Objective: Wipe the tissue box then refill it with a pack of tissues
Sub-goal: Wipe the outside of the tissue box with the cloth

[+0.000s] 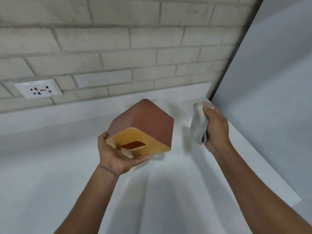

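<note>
A cube-shaped tissue box (148, 123) with reddish-brown sides and a pale yellow wooden top hangs tilted above the white counter. Its oval slot faces me and looks dark inside. My left hand (116, 157) holds the box from below, fingers curled under the yellow face. To the right of the box, apart from it, my right hand (216, 127) grips a bunched grey cloth (199, 125). No pack of tissues shows in this view.
The white counter (67, 174) runs to a light brick wall with a white socket plate (38, 89) at the left. A plain white panel (273, 81) closes off the right side, meeting the counter at the back right corner.
</note>
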`<state>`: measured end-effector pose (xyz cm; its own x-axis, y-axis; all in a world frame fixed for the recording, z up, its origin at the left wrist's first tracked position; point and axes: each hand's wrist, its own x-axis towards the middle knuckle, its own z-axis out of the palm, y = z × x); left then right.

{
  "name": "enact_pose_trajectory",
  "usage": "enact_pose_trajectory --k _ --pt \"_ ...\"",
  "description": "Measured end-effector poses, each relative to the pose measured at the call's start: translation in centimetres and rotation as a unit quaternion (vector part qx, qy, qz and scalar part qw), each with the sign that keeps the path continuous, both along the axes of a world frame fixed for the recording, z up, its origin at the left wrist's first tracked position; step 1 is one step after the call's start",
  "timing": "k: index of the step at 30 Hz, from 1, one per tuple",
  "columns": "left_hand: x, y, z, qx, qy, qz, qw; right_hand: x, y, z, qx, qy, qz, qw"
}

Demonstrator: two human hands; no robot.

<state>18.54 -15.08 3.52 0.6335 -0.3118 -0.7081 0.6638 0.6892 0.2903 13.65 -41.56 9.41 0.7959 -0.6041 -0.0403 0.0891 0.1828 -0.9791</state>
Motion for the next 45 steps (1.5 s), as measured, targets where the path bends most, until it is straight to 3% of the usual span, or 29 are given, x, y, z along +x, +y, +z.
enact_pose_trajectory --k 2,6,7,9,10,11,14,16,18,21,22,25,28,29,31,33,35,38,40,45 --pt "0.0 0.2 -0.3 -0.017 -0.011 0.000 1.000 -0.6 0.9 -0.2 0.020 -0.006 0.000 1.000" --pt "-0.6 -0.6 -0.7 -0.023 -0.021 -0.012 0.999 -1.7 4.1 1.0 -0.178 -0.063 0.010 0.982" --pt "-0.8 -0.9 -0.6 -0.019 -0.018 -0.015 1.000 -1.9 5.2 1.6 -0.264 -0.091 0.038 0.959" --pt "-1.3 -1.8 -0.2 -0.009 -0.022 -0.032 0.999 -1.8 7.0 1.8 -0.440 -0.149 0.123 0.877" --pt "-1.6 -2.2 -0.1 -0.007 -0.022 -0.044 0.999 -1.3 7.3 1.3 -0.493 -0.157 0.154 0.842" --pt "-1.8 -2.5 -0.2 -0.006 -0.018 -0.052 0.998 -0.6 7.0 1.0 -0.513 -0.140 0.158 0.832" --pt "-2.1 -2.5 -0.2 0.003 -0.008 -0.031 0.999 1.3 4.4 0.8 -0.435 -0.028 0.055 0.898" --pt "-2.0 -2.1 0.0 0.005 -0.010 -0.019 1.000 0.7 3.9 1.3 -0.390 -0.012 0.001 0.921" --pt "-1.9 -2.2 0.2 0.003 -0.006 -0.019 1.000 -0.7 5.6 1.9 -0.424 -0.079 0.037 0.901" --pt "-2.0 -2.5 0.6 0.004 -0.014 -0.034 0.999 -2.0 8.3 2.5 -0.520 -0.163 0.163 0.823" --pt "-2.1 -2.6 0.7 0.008 -0.015 -0.034 0.999 -1.4 8.2 2.7 -0.529 -0.154 0.167 0.817" --pt "-2.5 -3.0 1.1 0.029 -0.014 -0.025 0.999 -0.5 7.2 3.5 -0.505 -0.114 0.129 0.846" --pt "-2.7 -2.9 1.3 0.033 -0.014 -0.033 0.999 -1.0 7.3 3.2 -0.573 -0.167 0.186 0.780" --pt "-2.7 -2.8 1.3 0.031 -0.017 -0.038 0.999 -0.7 6.9 3.1 -0.575 -0.161 0.192 0.779" --pt "-2.8 -2.6 1.1 0.025 -0.014 -0.044 0.999 0.4 5.3 2.7 -0.509 -0.098 0.130 0.845" --pt "-2.9 -2.4 1.2 0.026 -0.006 -0.044 0.999 0.4 3.8 1.7 -0.369 -0.027 0.078 0.926" --pt "-2.6 -2.5 1.5 0.037 -0.005 -0.054 0.998 -0.5 3.5 0.2 -0.233 -0.007 0.081 0.969" --pt "-2.5 -2.7 2.0 0.064 -0.011 -0.099 0.993 -1.9 3.8 -1.0 -0.143 -0.020 0.117 0.983" --pt "-2.3 -2.6 1.9 0.120 -0.039 -0.153 0.980 -2.2 3.7 -0.9 -0.133 -0.027 0.121 0.983" --pt "-2.6 -1.8 2.8 0.352 -0.209 -0.231 0.883 -2.3 2.0 -1.3 -0.157 0.020 0.080 0.984"
